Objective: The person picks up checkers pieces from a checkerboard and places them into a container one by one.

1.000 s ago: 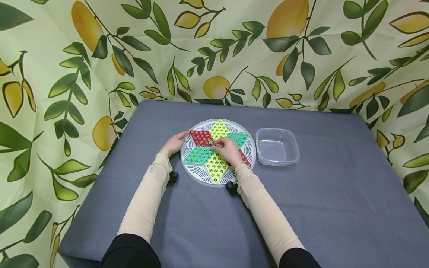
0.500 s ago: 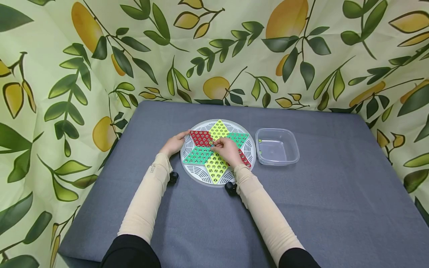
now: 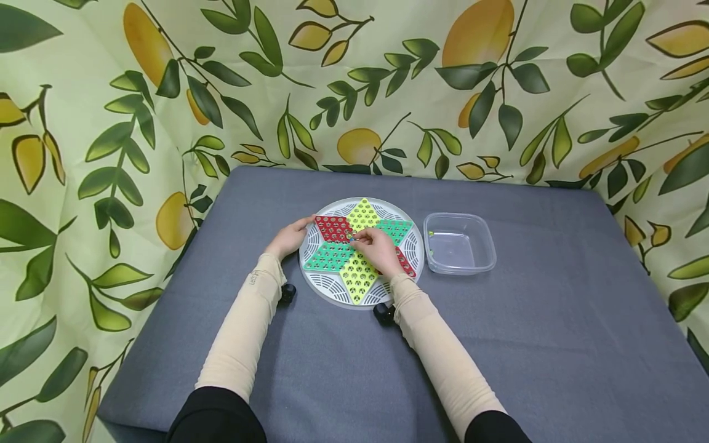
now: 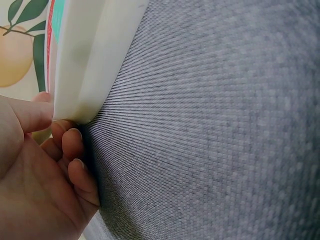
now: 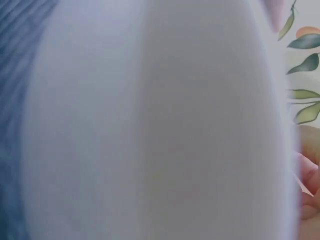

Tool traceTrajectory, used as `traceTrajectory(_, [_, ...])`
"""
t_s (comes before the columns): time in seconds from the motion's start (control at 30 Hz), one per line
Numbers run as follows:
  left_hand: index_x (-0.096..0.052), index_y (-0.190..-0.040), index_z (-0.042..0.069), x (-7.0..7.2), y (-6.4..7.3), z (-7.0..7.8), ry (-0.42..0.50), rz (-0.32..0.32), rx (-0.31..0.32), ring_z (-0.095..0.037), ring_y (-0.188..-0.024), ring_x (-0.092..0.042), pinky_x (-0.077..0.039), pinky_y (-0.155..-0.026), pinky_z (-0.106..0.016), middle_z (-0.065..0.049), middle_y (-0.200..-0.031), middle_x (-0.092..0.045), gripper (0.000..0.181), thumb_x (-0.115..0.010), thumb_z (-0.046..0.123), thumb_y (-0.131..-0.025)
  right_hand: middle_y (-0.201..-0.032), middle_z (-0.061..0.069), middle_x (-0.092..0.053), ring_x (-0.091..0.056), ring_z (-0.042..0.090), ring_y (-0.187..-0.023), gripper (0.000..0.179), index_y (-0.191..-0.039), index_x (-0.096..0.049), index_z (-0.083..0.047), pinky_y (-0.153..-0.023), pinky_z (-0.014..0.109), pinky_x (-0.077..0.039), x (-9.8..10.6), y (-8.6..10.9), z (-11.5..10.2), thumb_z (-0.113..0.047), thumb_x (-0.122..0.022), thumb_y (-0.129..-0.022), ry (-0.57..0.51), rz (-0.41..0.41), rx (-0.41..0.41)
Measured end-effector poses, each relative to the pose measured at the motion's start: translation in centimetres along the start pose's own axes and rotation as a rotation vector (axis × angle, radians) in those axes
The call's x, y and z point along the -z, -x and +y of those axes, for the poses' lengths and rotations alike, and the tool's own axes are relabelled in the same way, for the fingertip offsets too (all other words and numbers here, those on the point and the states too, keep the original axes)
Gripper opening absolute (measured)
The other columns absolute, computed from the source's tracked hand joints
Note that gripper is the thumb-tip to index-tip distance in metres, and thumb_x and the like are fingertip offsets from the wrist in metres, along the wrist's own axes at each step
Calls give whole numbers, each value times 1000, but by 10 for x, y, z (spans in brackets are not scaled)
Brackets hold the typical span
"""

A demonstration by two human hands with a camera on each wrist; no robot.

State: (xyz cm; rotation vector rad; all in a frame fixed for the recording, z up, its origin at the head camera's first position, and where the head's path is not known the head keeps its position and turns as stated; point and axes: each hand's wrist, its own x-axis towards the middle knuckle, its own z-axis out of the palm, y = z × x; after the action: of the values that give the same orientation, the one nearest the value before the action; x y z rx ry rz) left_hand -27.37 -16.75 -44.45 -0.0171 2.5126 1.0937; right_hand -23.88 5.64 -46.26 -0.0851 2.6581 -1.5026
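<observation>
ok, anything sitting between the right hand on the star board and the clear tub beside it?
Nothing visible. The right hand pinches at the middle of the board; the clear tub sits just right of the board on bare grey cloth, its top open. Only the board's own rim lies between.

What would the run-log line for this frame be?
left hand: grips board rim | right hand: pinches marble at centre of Chinese checkers board | clear tub: right of board
</observation>
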Motion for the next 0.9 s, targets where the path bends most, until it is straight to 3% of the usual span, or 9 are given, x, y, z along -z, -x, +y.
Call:
traceTrajectory(0.2, [-28,-147,31,-1,3,3,12,1,1,-27,-145,-15,-15,-119,-44,-1,-156,-22,47,-28,25,-101,-91,5,-63,-56,15,-81,22,-102,-67,-10,-69,21,-44,5,1,0,-24,-65,-86,-79,-25,-32])
traceTrajectory(0.47, [-26,-148,30,0,2,2,-12,-4,-10,-28,-145,-15,-14,-119,-45,-2,-156,-22,47,-28,22,-101,-94,7,-64,-59,15,-84,23,-107,-64,-9,-67,20,-46,13,6,-2,-22,-62,-89,-132,-81,-8])
traceTrajectory(0.9, [-27,-148,30,-1,2,0,-20,3,-15,-27,-145,-16,-15,-118,-45,0,-156,-22,47,-28,24,-101,-98,7,-67,-59,16,-87,26,-110,-64,-13,-73,24,-47,34,15,-5,-26,-64,-88,-123,-47,7])
